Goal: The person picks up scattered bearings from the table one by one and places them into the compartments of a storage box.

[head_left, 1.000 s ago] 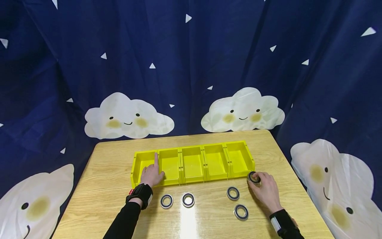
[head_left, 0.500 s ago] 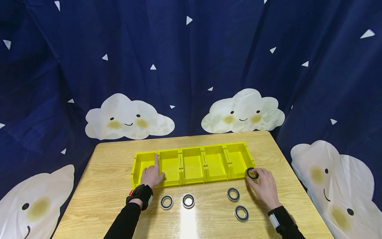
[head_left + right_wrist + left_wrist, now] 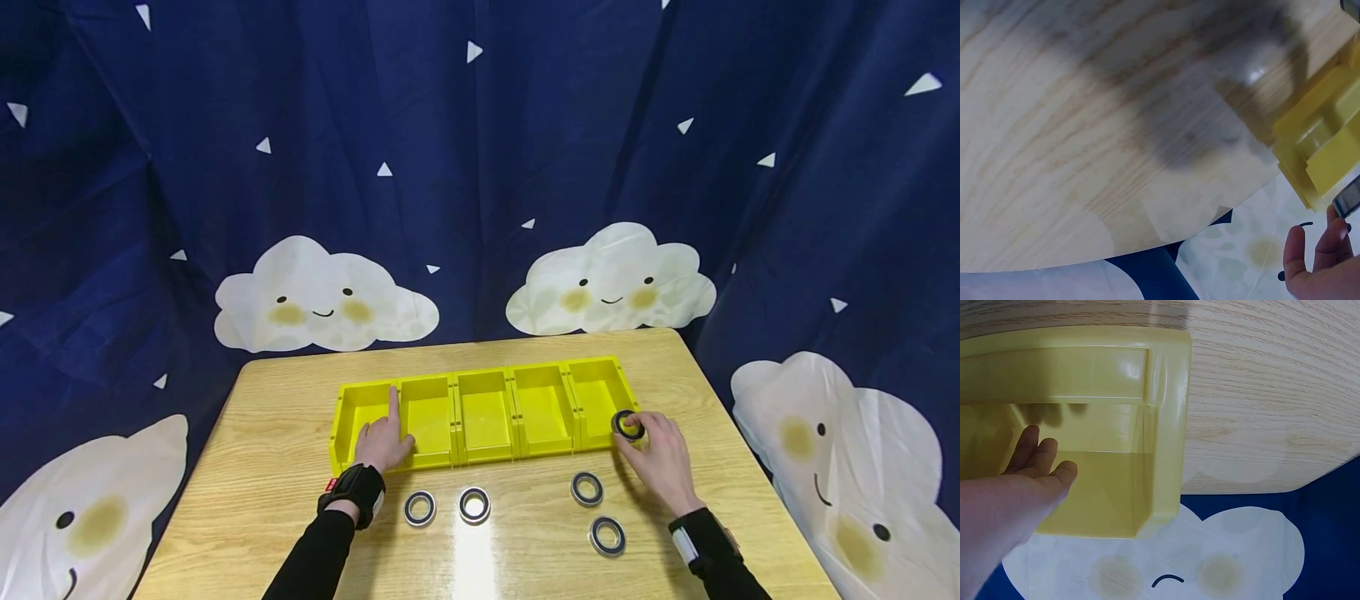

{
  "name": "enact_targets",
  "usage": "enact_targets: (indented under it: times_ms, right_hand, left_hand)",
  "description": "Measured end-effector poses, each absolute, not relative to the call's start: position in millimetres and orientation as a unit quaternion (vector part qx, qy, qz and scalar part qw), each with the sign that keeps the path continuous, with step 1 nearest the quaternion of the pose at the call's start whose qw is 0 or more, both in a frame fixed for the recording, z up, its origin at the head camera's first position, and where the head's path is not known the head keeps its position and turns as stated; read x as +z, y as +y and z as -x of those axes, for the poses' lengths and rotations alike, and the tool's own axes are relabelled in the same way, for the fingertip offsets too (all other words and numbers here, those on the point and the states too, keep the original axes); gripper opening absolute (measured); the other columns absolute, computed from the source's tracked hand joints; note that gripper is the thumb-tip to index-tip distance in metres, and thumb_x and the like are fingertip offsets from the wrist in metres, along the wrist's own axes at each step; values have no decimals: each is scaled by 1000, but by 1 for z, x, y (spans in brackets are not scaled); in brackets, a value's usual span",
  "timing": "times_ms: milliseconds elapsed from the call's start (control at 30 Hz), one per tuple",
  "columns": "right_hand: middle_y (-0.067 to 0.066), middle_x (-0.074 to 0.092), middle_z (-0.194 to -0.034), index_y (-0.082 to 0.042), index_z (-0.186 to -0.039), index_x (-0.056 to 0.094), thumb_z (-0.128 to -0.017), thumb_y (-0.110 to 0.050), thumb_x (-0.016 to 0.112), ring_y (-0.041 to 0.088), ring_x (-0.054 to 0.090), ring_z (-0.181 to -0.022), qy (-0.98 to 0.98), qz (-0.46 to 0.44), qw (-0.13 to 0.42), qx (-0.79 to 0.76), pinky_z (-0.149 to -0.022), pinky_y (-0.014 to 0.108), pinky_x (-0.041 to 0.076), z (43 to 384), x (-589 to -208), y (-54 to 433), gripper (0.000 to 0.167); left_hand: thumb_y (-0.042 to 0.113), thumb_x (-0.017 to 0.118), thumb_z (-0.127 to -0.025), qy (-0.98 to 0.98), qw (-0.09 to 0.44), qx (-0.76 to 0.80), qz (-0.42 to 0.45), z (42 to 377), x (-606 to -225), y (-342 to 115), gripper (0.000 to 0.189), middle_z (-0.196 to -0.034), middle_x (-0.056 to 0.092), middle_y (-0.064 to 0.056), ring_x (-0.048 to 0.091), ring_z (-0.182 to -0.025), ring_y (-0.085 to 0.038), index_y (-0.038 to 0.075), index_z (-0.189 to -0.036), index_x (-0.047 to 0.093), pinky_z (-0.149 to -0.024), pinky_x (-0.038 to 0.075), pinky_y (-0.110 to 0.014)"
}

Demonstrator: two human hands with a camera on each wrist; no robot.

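Held ring: I have a black-and-silver ring (image 3: 618, 428) at the near right corner of the yellow bin row (image 3: 484, 417), over its rightmost compartment's edge; I can't tell whether it touches the plastic.
Right hand: the right hand (image 3: 663, 454) is clamped on that ring, thumb and fingers pinching its right side.
Left hand: the left hand (image 3: 381, 442) has its fingers apart, index straight along the divider between the two leftmost compartments, thumb out to the right.
Loose rings, left: a ring (image 3: 408, 508) and, just to its right, a second ring (image 3: 463, 505) lie flat on the wooden surface (image 3: 277, 417), near side of the bins.
Loose rings, right: a third ring (image 3: 575, 489) lies nearer than the bins, with a fourth ring (image 3: 596, 536) nearer again, both left of the right forearm.
In the way: the bins' near wall stands beside the held ring; the left hand hides part of the two leftmost compartments from me.
Backdrop: a dark blue curtain (image 3: 480, 125) with printed clouds (image 3: 322, 292) hangs beyond the surface.
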State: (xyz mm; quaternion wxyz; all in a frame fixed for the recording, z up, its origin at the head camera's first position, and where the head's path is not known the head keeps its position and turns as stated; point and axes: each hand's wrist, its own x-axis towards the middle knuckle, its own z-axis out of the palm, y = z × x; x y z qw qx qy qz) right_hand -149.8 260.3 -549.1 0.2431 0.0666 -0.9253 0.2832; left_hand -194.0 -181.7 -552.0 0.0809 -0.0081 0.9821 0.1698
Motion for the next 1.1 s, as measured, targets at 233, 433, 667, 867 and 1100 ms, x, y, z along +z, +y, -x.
enact_targets:
  times_ms: [233, 433, 667, 867, 1100]
  right_hand:
    - [17, 58, -97, -4, -88, 62, -70, -17, 79, 34, 51, -89, -927, -69, 243, 277, -77, 47, 38, 155, -546, 259, 28]
    - [18, 58, -98, -4, -89, 63, -71, -18, 78, 35, 50, -91, -927, -71, 241, 279, -77, 49, 38, 156, -542, 259, 28]
    - [18, 57, -100, -4, -91, 63, -72, -18, 77, 35, 50, -92, -929, -68, 234, 280, -78, 49, 38, 160, -543, 259, 28]
    - [19, 57, -100, -3, -90, 63, -72, -18, 77, 36, 49, -92, -930, -67, 228, 281, -79, 49, 37, 163, -543, 257, 28]
    - [18, 58, -99, -3, -89, 63, -71, -18, 78, 36, 49, -93, -933, -61, 219, 280, -78, 49, 38, 165, -545, 254, 27]
  left_hand:
    - [25, 63, -84, 980, 92, 175, 13, 194, -553, -180, 98, -114, 57, -24, 52, -109, -37, 5, -147, -10, -104, 18, -57]
    - [25, 62, -84, 980, 92, 176, 11, 193, -552, -180, 97, -112, 58, -24, 53, -107, -37, 4, -147, -9, -104, 20, -58]
    - [25, 63, -84, 980, 90, 179, 12, 193, -551, -180, 98, -112, 58, -23, 53, -106, -37, 5, -147, -9, -103, 20, -58]
    - [25, 62, -84, 980, 92, 178, 13, 194, -551, -180, 98, -113, 57, -24, 52, -107, -37, 5, -147, -10, -104, 20, -58]
    - [25, 63, -84, 980, 89, 177, 12, 194, -552, -180, 98, -111, 58, -24, 53, -106, -37, 5, -147, -9, -103, 20, -58]
